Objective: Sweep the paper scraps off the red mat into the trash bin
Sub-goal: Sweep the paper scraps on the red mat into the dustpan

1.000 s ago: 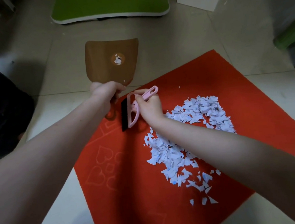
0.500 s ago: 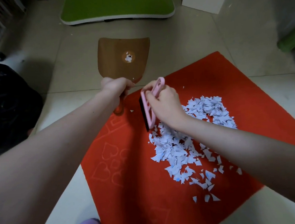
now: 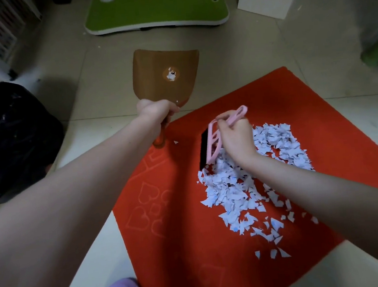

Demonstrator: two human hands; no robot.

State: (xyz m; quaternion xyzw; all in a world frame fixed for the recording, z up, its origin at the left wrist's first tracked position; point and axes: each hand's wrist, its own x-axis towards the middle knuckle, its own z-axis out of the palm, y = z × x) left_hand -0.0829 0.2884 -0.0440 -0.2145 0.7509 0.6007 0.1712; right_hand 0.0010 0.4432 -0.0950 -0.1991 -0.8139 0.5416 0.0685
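Head view. The left hand [image 3: 155, 110] is curled round the handle of a brown dustpan [image 3: 166, 76]. The right hand [image 3: 235, 139] grips the handle of a pink hand brush [image 3: 209, 146]. The hands are apart, with a strip of red mat [image 3: 168, 236] bare between them.

The paper scraps [image 3: 233, 185] lie on the mat in one loose heap, directly beneath and to the near side of the right hand, well to the right of the left hand. The heap's long axis runs from beyond the right hand back toward the person. The right hand is the nearer, and the brush touches the heap's far-left edge. The dark bristle strip lies lengthwise along the heap's axis and faces left, toward the dustpan.

The dustpan's long axis runs away from the person. Its wide lip points away over the floor and its handle end points back at the mat corner, so the lip probably has to turn toward the scraps before a stroke can load it. Whether the pan rests on the floor cannot be told.

The black-bagged trash bin [image 3: 11, 140] stands left of the left hand, well apart from the mat.
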